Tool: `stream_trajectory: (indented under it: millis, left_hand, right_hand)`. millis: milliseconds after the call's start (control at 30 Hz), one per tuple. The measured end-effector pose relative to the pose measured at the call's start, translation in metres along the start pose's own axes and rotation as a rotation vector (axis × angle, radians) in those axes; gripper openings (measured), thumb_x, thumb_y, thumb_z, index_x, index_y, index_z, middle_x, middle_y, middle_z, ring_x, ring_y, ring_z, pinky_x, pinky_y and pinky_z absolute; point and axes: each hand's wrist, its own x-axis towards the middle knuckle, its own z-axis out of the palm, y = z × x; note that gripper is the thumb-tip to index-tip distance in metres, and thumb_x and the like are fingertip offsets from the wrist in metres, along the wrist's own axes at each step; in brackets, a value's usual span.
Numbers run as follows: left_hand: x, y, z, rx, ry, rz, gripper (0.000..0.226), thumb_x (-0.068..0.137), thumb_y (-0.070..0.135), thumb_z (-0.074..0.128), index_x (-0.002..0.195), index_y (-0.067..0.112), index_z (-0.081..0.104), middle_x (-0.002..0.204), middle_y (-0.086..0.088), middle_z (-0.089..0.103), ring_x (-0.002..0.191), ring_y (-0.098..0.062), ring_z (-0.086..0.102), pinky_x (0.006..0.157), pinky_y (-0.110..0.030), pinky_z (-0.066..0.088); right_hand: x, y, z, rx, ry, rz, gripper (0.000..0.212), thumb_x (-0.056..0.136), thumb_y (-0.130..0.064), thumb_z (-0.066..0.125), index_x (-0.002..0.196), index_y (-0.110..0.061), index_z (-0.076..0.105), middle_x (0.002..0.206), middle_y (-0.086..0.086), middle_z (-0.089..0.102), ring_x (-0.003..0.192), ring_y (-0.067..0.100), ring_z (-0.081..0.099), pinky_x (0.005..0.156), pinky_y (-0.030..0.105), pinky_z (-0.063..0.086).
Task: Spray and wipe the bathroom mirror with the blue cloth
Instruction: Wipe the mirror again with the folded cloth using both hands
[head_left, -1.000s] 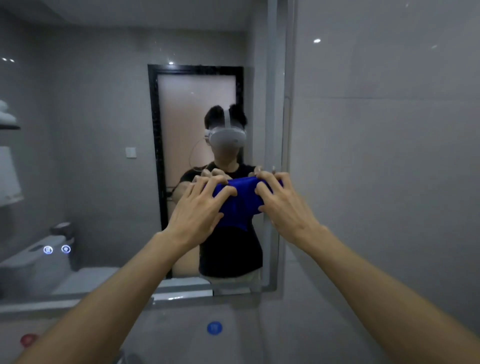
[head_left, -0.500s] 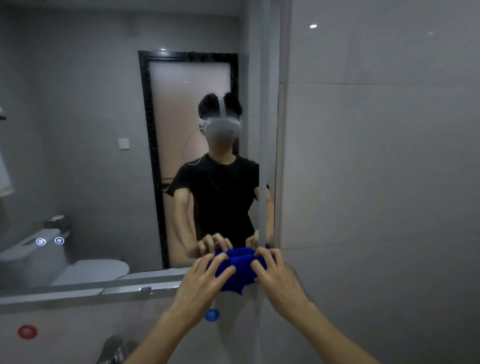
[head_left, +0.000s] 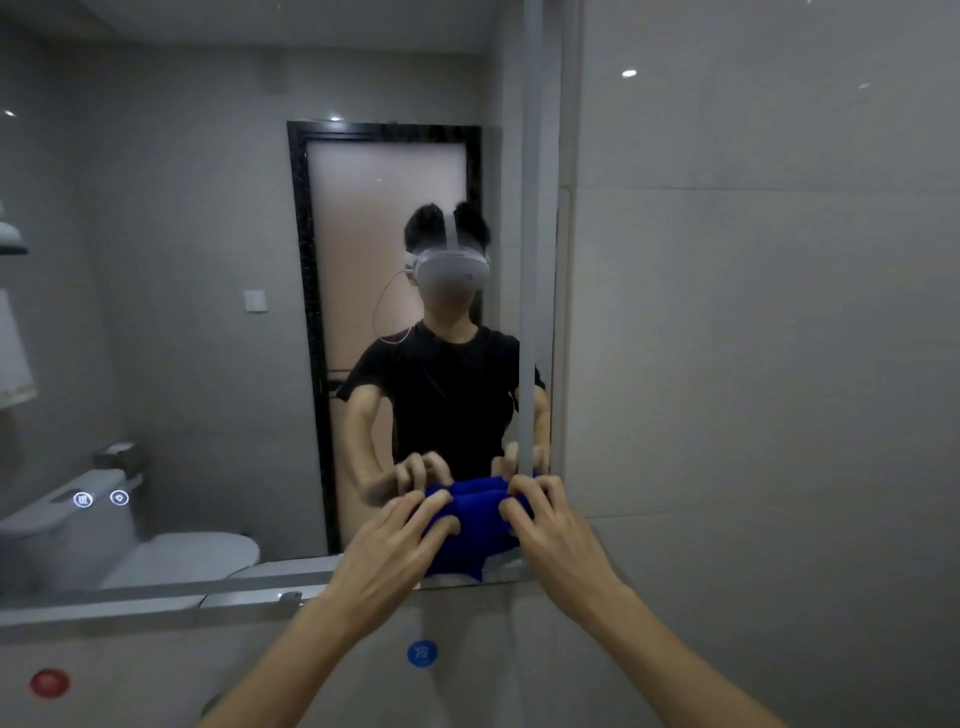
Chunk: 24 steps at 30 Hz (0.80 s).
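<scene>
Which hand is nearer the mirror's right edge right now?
Right. The right hand presses the blue cloth right at the mirror's right edge, near the bottom corner. The left hand holds the cloth's other side, farther left on the glass.

Blue round sticker (head_left: 422, 653) on the wall below the mirror: one white character, too blurred to read with certainty. Red round sticker (head_left: 49, 682): marking illegible. Two lit round icons (head_left: 83, 499) on the reflected toilet: symbols unreadable.
</scene>
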Motion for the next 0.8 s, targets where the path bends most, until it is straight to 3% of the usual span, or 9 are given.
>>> stream_trajectory:
  millis: [133, 267, 367, 467, 600, 800]
  left_hand:
    - [0.034, -0.029, -0.042, 0.090, 0.102, 0.043, 0.060, 0.063, 0.014, 0.082, 0.119, 0.014, 0.060, 0.135, -0.014, 0.057, 0.113, -0.033, 0.059, 0.093, -0.041, 0.052]
    - [0.075, -0.059, -0.085, 0.158, 0.235, 0.073, 0.052, 0.073, 0.012, 0.076, 0.122, 0.013, 0.059, 0.139, -0.014, 0.053, 0.119, -0.033, 0.054, 0.099, -0.045, 0.046]
    - [0.109, -0.081, -0.117, 0.218, 0.323, 0.086, 0.045, 0.080, 0.011, 0.072, 0.123, 0.011, 0.059, 0.141, -0.013, 0.052, 0.120, -0.034, 0.051, 0.099, -0.044, 0.044]
    - [0.139, -0.101, -0.149, 0.249, 0.376, 0.111, 0.040, 0.085, 0.013, 0.067, 0.124, 0.010, 0.058, 0.141, -0.012, 0.051, 0.119, -0.033, 0.051, 0.098, -0.046, 0.046]
    - [0.175, -0.123, -0.191, 0.260, 0.407, 0.070, 0.049, 0.080, 0.012, 0.071, 0.126, 0.009, 0.056, 0.140, -0.014, 0.052, 0.116, -0.034, 0.052, 0.094, -0.050, 0.047]
    - [0.224, -0.147, -0.249, 0.269, 0.518, -0.011, 0.044, 0.083, 0.006, 0.066, 0.126, 0.010, 0.056, 0.141, -0.012, 0.053, 0.122, -0.036, 0.051, 0.099, -0.053, 0.041]
  right_hand:
    - [0.044, 0.015, -0.037, -0.045, 0.087, -0.028, 0.031, 0.075, -0.009, 0.057, 0.106, -0.009, 0.058, 0.123, 0.014, 0.058, 0.103, 0.029, 0.051, 0.065, 0.029, 0.059]
    - [0.095, 0.038, -0.071, -0.070, 0.148, -0.033, 0.039, 0.078, -0.007, 0.072, 0.112, -0.010, 0.053, 0.131, 0.016, 0.052, 0.111, 0.033, 0.050, 0.080, 0.037, 0.058]
    - [0.139, 0.057, -0.100, -0.118, 0.192, -0.030, 0.036, 0.080, -0.004, 0.076, 0.110, -0.008, 0.055, 0.129, 0.016, 0.050, 0.110, 0.035, 0.050, 0.078, 0.044, 0.057]
    - [0.176, 0.070, -0.131, -0.161, 0.242, -0.046, 0.028, 0.085, -0.007, 0.073, 0.109, -0.007, 0.058, 0.123, 0.017, 0.052, 0.106, 0.036, 0.051, 0.072, 0.043, 0.056]
    - [0.220, 0.081, -0.170, -0.193, 0.280, -0.041, 0.030, 0.089, -0.010, 0.070, 0.116, -0.009, 0.056, 0.129, 0.017, 0.050, 0.113, 0.035, 0.048, 0.078, 0.040, 0.055]
    - [0.285, 0.093, -0.223, -0.240, 0.344, 0.010, 0.029, 0.098, -0.013, 0.056, 0.126, -0.014, 0.049, 0.136, 0.011, 0.045, 0.122, 0.029, 0.040, 0.084, 0.036, 0.046]
